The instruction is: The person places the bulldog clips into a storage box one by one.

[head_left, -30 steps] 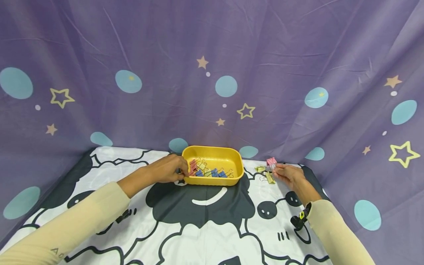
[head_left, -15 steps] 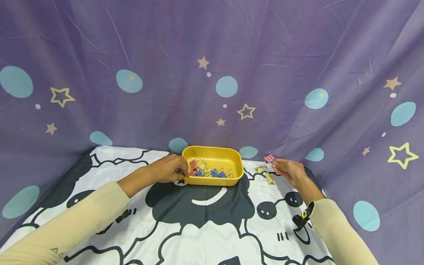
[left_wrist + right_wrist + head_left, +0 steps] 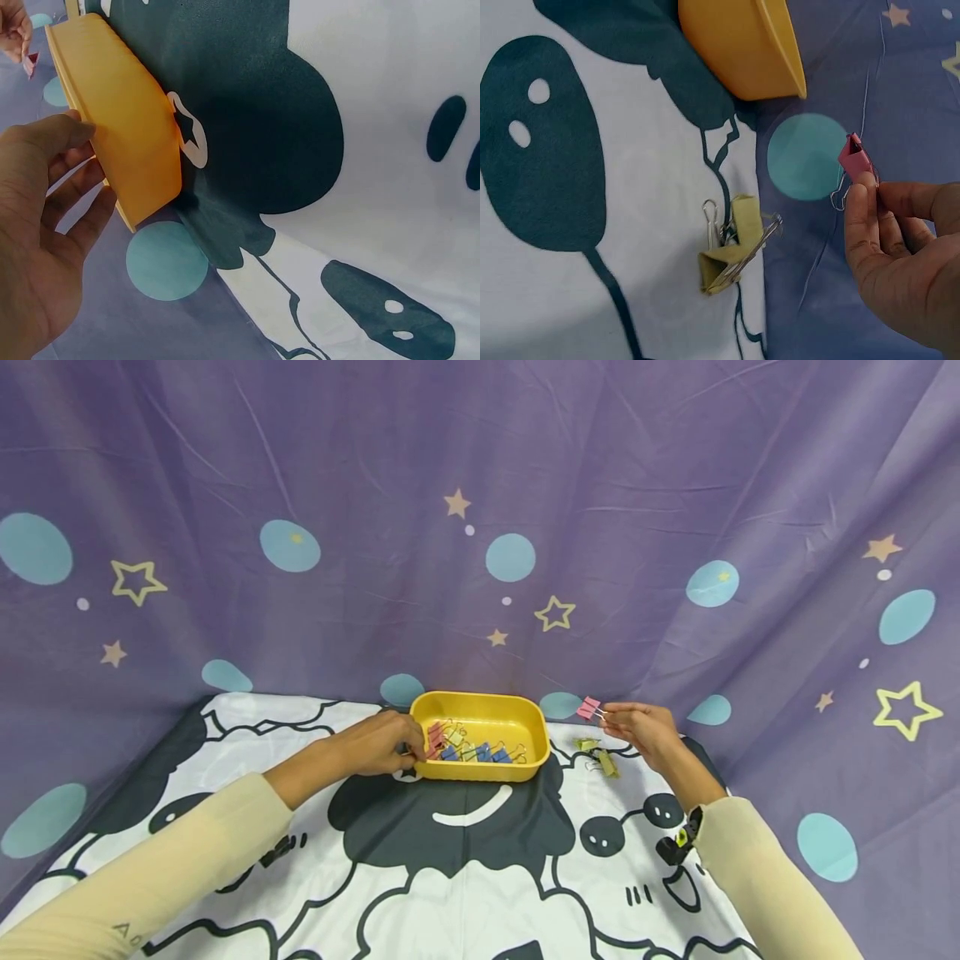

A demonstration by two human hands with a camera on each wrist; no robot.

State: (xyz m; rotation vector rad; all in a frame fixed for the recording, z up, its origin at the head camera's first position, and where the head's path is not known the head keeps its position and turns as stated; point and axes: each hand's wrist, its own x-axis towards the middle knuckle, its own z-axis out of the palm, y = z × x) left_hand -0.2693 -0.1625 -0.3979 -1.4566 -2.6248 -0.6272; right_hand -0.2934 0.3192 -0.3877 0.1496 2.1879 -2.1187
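Note:
My left hand (image 3: 384, 743) grips the near left corner of a yellow tray (image 3: 480, 771); in the left wrist view its thumb (image 3: 71, 135) lies on the outer wall and the fingers curl over the rim. Inside the tray, pink, blue and yellow binder clips lie along the left and near side. Off to the right, my right hand (image 3: 643, 728) pinches a pink binder clip (image 3: 588, 707) by its wire handle, raised above the cloth. Below that hand, yellow binder clips (image 3: 742, 244) lie together on the cloth.
A white cloth (image 3: 465, 910) with black cartoon shapes covers the table. Behind it hangs a purple curtain (image 3: 375, 610) with stars and blue ovals, close to the tray's far side. A dark strap (image 3: 678, 843) circles the right wrist.
My right hand has lifted the pink binder clip away from the yellow ones and carried it left toward the tray. The left hand has stayed at the tray's corner.

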